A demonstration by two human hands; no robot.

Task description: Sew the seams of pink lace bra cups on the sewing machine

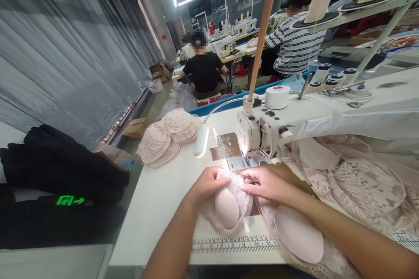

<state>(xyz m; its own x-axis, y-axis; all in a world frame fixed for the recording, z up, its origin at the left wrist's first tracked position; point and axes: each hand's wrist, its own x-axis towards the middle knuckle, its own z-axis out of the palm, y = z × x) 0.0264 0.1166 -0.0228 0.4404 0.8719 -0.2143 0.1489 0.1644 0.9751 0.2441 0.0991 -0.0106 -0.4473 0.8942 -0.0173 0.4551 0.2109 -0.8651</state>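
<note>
A pale pink lace bra (227, 209) lies at the front of the sewing table, its smooth cup linings facing up. My left hand (211, 184) pinches the lace at the upper edge of one cup between thumb and fingers. Beside it, my right hand (266, 184) is closed around a slim dark metal tool (250, 178); whether this is tweezers or thread snips I cannot tell. Its fingertips are at the lace edge too. Under my right forearm is the other padded cup (299, 235). Just beyond both hands stands the lit needle area of the sewing machine (250, 133).
Stacked lace cups (168, 137) sit at the table's back left. More lace pieces (363, 178) are heaped on the right below the machine arm. A small lamp (201, 139) hangs by the needle. A printed ruler (234, 244) runs along the front edge. Two people work at machines ahead.
</note>
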